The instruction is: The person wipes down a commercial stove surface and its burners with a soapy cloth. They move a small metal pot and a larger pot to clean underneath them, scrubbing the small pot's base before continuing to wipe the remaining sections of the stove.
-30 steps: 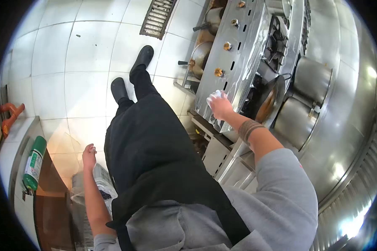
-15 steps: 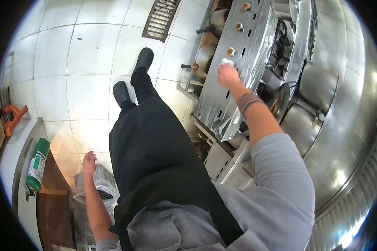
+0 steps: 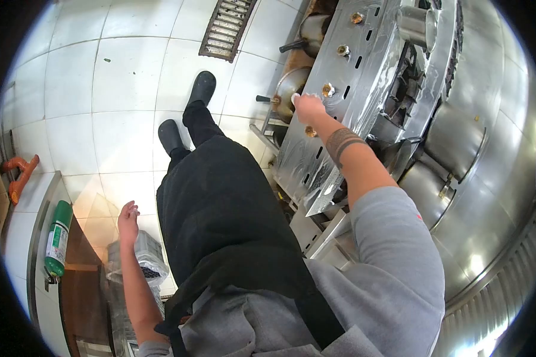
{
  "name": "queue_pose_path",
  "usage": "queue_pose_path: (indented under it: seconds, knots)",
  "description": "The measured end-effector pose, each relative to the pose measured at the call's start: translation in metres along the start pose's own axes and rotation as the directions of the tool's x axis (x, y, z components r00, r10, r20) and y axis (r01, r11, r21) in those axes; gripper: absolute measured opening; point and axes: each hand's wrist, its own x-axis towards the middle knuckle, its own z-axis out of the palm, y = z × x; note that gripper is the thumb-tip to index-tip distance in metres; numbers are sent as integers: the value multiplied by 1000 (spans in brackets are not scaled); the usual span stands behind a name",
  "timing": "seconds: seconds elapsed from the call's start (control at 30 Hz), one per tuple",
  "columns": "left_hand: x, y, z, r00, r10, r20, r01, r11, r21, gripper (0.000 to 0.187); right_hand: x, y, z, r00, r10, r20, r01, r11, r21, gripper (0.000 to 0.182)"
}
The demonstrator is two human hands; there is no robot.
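My right hand [image 3: 308, 108] is closed at the front edge of the steel stove panel [image 3: 354, 80], between two brass-coloured knob fittings [image 3: 328, 90]. A bit of something white shows at its fingertips, too small to name. Whitish smears and streaks cover the panel. My left hand [image 3: 128, 221] hangs low over the floor at the left, its fingers slightly curled and apart, with nothing in it. A crate lined with clear plastic [image 3: 150, 257] stands just below that hand.
Pans with dark handles [image 3: 314, 34] rest on a shelf under the stove. Large steel pots [image 3: 454, 140] stand behind the burners [image 3: 406, 89]. At the left are a green cylinder [image 3: 58, 238] and an orange pipe [image 3: 21, 178]. A floor grate [image 3: 227, 28] lies ahead.
My right hand has moved left and slightly down, from the panel's face to its front edge, which uncovers another knob fitting. My left hand has risen slightly.
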Motion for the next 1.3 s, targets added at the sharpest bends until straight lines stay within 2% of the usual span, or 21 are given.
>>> queue_pose_path:
  seconds: [0.1,0.13,0.17,0.2,0.27,0.4,0.47,0.6,0.77,0.87,0.93,0.97,1.03,1.07,1.1,1.13,1.17,1.2,1.23,1.27,1.3]
  knots:
    - [10,8,8,1000,-22,-8,22,999,-27,36,-11,21,-21,993,-49,-104,39,994,-98,23]
    - [16,10,7,998,-64,0,64,997,-29,36,-21,35,-25,914,-83,-397,23,988,-154,24]
    - [21,14,8,999,-54,-3,54,998,-18,36,-25,46,-30,743,-125,-657,-14,979,-202,26]
    - [27,11,8,1000,-10,21,7,994,111,36,-25,51,-32,739,-104,-666,-26,983,-183,26]
    - [36,25,7,999,12,37,-23,951,310,34,-18,61,-36,984,89,-156,-100,993,-66,30]
    - [32,105,-12,990,118,79,-137,942,308,36,27,54,17,935,328,-132,-324,945,52,30]
    - [39,152,-27,984,151,93,-174,912,371,36,24,69,-10,946,322,-40,-294,901,319,30]
    - [58,266,-44,976,211,63,-210,812,544,35,12,93,-55,985,173,-12,-146,869,473,27]
    - [90,430,-16,914,387,122,-393,769,504,34,-2,86,-47,927,369,-59,-250,729,638,22]
    - [107,533,32,850,452,269,-521,649,555,34,-19,83,-41,861,484,-154,-170,561,810,24]
    - [127,598,72,783,470,407,-612,470,636,35,-45,65,-60,744,666,-52,-124,214,969,32]
    - [139,628,97,761,445,471,-645,449,619,35,-45,56,-65,728,685,-21,-134,172,976,32]
    - [153,691,162,603,408,686,-797,262,545,32,-39,29,-58,535,811,237,-152,-184,971,40]
    - [133,726,211,506,403,763,-847,64,528,30,-40,20,-60,487,834,261,-138,-221,965,35]
    - [141,746,249,381,365,850,-915,16,403,28,-29,8,-60,461,827,322,-158,-281,947,35]
    - [135,766,290,252,311,916,-957,-63,284,28,-13,-9,-51,490,657,572,47,-676,736,33]
    - [122,782,331,185,237,954,-977,-60,204,29,0,-26,-42,557,418,718,240,-908,343,32]
    - [110,795,371,-1,158,987,-990,-142,22,32,17,-37,-45,548,150,823,327,-944,-46,33]
    - [94,801,410,-195,143,970,-958,-239,-158,34,33,-56,-48,601,126,789,460,-862,-213,33]
    - [76,805,448,-350,104,931,-909,-277,-311,35,51,-74,-51,647,134,750,571,-737,-362,34]
    - [60,806,482,-495,70,866,-837,-306,-454,35,70,-90,-59,560,144,816,609,-739,-288,34]
